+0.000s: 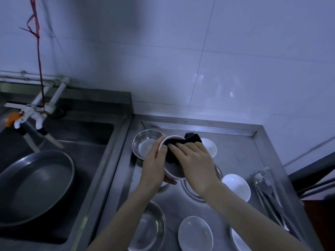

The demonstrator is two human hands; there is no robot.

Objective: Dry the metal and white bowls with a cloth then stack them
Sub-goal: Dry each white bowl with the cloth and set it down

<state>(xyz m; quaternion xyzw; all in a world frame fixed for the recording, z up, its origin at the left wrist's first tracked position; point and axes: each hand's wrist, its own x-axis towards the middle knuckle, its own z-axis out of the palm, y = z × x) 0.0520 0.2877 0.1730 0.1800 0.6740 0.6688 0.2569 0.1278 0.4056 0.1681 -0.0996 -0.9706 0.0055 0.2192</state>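
My left hand [154, 165] grips a white bowl [173, 175] by its left rim and holds it tilted above the steel counter. My right hand [194, 160] presses a black cloth [192, 137] into that bowl, with its fingers lying on the cloth. A metal bowl [145, 144] sits just behind my left hand. More white bowls lie on the counter at the back [210, 146], at the right [237, 186] and at the front [194, 233]. Another metal bowl [150, 227] lies at the front left, partly under my left forearm.
A sink on the left holds a large grey pan [34, 187] under white taps [36, 113]. Metal tongs [268, 194] lie along the counter's right side. The raised counter rim [199, 122] meets a tiled wall behind. A metal plate [190, 192] lies under my right wrist.
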